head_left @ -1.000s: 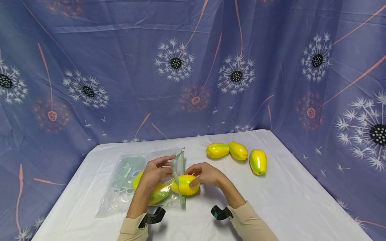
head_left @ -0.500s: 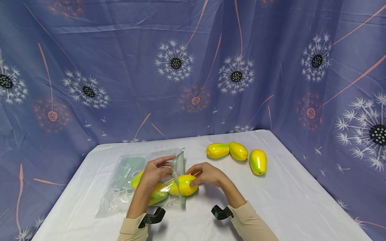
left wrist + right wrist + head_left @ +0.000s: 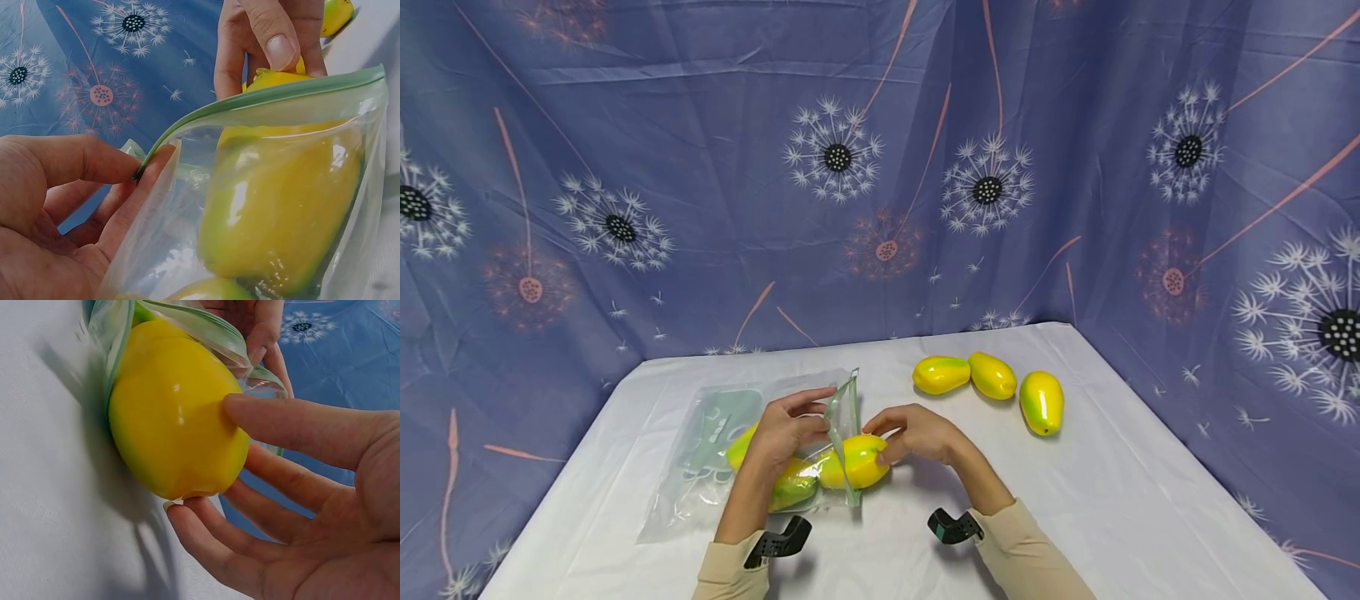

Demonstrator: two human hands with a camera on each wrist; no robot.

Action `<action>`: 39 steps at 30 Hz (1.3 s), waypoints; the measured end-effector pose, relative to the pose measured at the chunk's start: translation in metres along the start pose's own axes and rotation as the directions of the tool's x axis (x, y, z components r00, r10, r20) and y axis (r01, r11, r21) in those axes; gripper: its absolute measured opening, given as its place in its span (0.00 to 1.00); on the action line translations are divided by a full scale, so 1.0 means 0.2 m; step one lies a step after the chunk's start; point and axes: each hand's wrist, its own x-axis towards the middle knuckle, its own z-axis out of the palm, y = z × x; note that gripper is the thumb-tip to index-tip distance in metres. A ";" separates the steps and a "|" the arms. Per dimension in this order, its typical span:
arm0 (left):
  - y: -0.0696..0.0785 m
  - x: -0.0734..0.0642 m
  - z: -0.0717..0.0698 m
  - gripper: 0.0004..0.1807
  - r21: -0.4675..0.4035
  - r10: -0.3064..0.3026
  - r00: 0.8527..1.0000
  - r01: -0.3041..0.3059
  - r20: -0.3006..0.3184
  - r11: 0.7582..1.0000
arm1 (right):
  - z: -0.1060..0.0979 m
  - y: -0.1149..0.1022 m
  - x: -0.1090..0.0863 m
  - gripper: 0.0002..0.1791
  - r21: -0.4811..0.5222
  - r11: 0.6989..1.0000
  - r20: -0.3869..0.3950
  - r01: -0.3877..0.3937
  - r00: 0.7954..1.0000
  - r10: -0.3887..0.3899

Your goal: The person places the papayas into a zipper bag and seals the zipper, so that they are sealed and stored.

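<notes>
A clear zip bag (image 3: pixel 662 504) with a green zip edge lies on the table, its mouth facing right. My left hand (image 3: pixel 781 437) pinches the upper edge of that mouth between thumb and fingers, holding it raised. A yellow papaya (image 3: pixel 178 412) sits partly inside the mouth, its outer end sticking out. Around that end, my right hand (image 3: pixel 921 435) has its thumb on one side and its fingers at the tip and far side. Deeper in the bag are two more yellow-green papayas, one (image 3: pixel 793 487) nearer and one (image 3: pixel 740 450) partly behind my left hand.
Three yellow papayas lie at the back right: one on its side (image 3: pixel 942 375), one touching it (image 3: pixel 993 377), and one apart (image 3: pixel 1042 403). A white cloth covers the table (image 3: pixel 1112 500). A blue dandelion-print curtain (image 3: pixel 737 208) hangs behind and at the sides.
The papaya at the mouth has slid slightly left, farther into the bag. My right hand's fingers have shifted a little around its end. The left hand stays in place.
</notes>
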 end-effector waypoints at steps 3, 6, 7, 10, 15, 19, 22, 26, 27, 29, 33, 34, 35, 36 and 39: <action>0.00 0.00 0.00 0.29 -0.006 0.003 1.000 -0.003 0.004 1.000 | 0.01 0.01 0.01 0.24 0.045 0.999 -0.001 0.000 1.000 0.000; 0.00 0.00 0.00 0.29 -0.009 0.006 1.000 -0.006 0.006 1.000 | 0.03 0.01 0.01 0.24 0.068 0.998 -0.001 -0.006 1.000 0.006; 0.00 0.00 0.00 0.29 -0.010 0.008 1.000 -0.008 0.006 1.000 | 0.03 0.01 0.02 0.24 0.074 0.997 0.000 -0.008 1.000 0.008; 0.00 0.00 0.00 0.29 -0.015 0.011 1.000 -0.010 0.010 1.000 | 0.04 0.00 0.02 0.24 0.063 0.998 0.003 0.000 1.000 0.000; 0.00 0.01 0.01 0.29 -0.023 0.013 1.000 -0.013 0.010 1.000 | 0.06 0.00 0.02 0.23 0.027 1.000 0.003 0.016 1.000 -0.016; 0.00 0.01 0.00 0.29 -0.029 0.015 1.000 -0.015 0.014 0.999 | 0.06 0.00 0.02 0.23 0.009 1.000 -0.001 0.027 1.000 -0.027; 0.00 0.01 0.00 0.29 -0.022 0.015 1.000 -0.015 0.014 1.000 | 0.07 0.00 0.02 0.23 0.012 0.999 0.000 0.038 0.999 -0.038; 0.00 0.01 0.00 0.29 -0.014 0.021 1.000 -0.021 0.012 1.000 | 0.09 -0.01 0.03 0.23 0.037 0.999 0.007 0.031 0.999 -0.031; 0.00 0.01 0.00 0.29 -0.014 0.023 1.000 -0.023 0.012 1.000 | 0.09 -0.01 0.03 0.23 0.048 0.999 0.009 0.024 1.000 -0.024; 0.00 0.01 -0.01 0.29 -0.017 0.027 1.000 -0.026 0.016 1.000 | 0.09 -0.01 0.03 0.22 0.069 0.998 0.011 0.008 1.000 -0.009; 0.00 0.01 -0.01 0.29 -0.021 0.028 0.999 -0.028 0.022 0.999 | 0.10 -0.01 0.04 0.22 0.110 0.994 0.023 -0.016 1.000 0.014; 0.00 0.01 -0.01 0.29 -0.019 0.029 0.999 -0.029 0.022 0.999 | 0.11 0.00 0.04 0.21 0.114 0.993 0.026 -0.018 1.000 0.015; 0.00 0.01 -0.01 0.28 -0.016 0.030 0.999 -0.030 0.022 0.999 | 0.11 0.00 0.04 0.21 0.119 0.993 0.030 -0.020 0.999 0.017; 0.00 0.01 -0.01 0.28 -0.011 0.031 0.999 -0.031 0.023 0.999 | 0.11 0.00 0.04 0.20 0.121 0.992 0.033 -0.021 0.999 0.017; 0.00 0.01 -0.01 0.28 -0.001 0.033 0.999 -0.033 0.023 0.999 | 0.12 0.00 0.04 0.19 0.121 0.992 0.043 -0.020 0.999 0.015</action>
